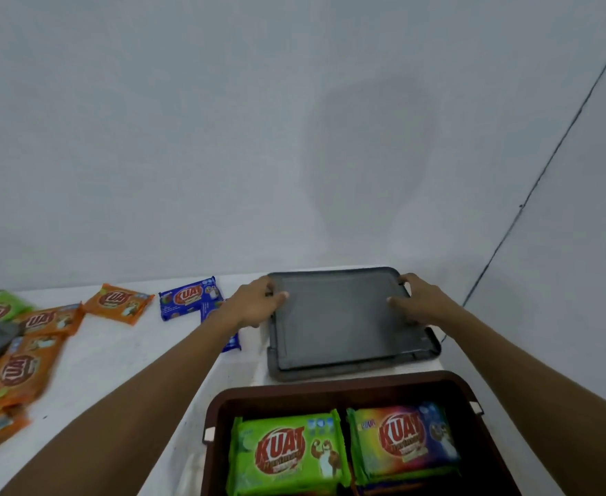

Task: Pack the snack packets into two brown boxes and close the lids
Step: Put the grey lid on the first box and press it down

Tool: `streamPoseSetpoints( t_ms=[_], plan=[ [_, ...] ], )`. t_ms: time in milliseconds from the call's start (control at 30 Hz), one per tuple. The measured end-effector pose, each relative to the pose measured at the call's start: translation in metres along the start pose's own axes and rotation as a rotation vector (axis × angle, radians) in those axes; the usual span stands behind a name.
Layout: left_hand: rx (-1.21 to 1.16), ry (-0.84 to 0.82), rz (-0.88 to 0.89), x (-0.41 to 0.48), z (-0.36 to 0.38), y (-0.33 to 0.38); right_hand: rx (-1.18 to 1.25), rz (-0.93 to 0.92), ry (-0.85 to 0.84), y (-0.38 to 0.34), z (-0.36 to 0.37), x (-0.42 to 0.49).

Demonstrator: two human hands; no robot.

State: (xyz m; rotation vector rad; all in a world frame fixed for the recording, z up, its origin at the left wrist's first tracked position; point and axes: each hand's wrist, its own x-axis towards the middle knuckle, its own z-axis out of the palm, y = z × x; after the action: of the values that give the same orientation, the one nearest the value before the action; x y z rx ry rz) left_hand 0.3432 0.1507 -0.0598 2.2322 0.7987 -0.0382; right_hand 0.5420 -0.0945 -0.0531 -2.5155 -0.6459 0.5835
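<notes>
1. Nearest, the open brown box (330,393) holds a green packet (287,456) beside a rainbow packet (405,438).
2. Just beyond the box, the grey lid (344,323) seems to lie on the counter (115,352).
3. The left hand (255,302) and right hand (419,302) grip the lid's side edges, fingers curled.
4. Left of the box, orange packets (119,302) and a blue packet (190,297) lie loose.

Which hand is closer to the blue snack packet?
Left. The left hand grips the flat grey lid right beside the blue snack packet; the right hand holds the lid's far side.
</notes>
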Motion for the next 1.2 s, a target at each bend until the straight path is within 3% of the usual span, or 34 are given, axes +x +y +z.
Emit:
streamPoseSetpoints(
  t_ms=[167,267,400,533,667,767,1000,1100,1200],
  plan=[
    [-0.483,0.313,0.003,-0.011,-0.020,0.009,0.304,-0.057,0.216,-0.007,-0.012,-0.009],
    [-0.793,0.383,0.025,-0.029,-0.033,0.019,0.599,-0.096,0.308,-0.020,-0.026,-0.031],
    [-1.333,0.314,0.059,-0.069,-0.047,0.026,0.908,-0.082,0.217,-0.028,-0.044,-0.073],
    [-1.470,0.311,0.106,-0.115,-0.045,0.019,1.125,-0.088,0.095,-0.019,-0.047,-0.117],
    [-1.298,0.285,0.190,-0.159,-0.034,0.019,1.162,-0.119,0.078,-0.012,-0.043,-0.161],
    [-0.995,0.270,0.208,-0.190,-0.020,0.017,0.964,-0.097,0.103,-0.004,-0.032,-0.188],
    [-0.635,0.153,0.158,-0.245,0.014,-0.004,0.754,-0.131,0.067,0.018,-0.005,-0.229],
    [-0.463,0.181,0.175,-0.258,0.020,-0.005,0.526,-0.182,0.128,0.026,0.010,-0.237],
    [-0.126,0.249,0.180,-0.266,0.029,-0.003,0.277,-0.228,0.239,0.030,0.019,-0.247]
  ],
)
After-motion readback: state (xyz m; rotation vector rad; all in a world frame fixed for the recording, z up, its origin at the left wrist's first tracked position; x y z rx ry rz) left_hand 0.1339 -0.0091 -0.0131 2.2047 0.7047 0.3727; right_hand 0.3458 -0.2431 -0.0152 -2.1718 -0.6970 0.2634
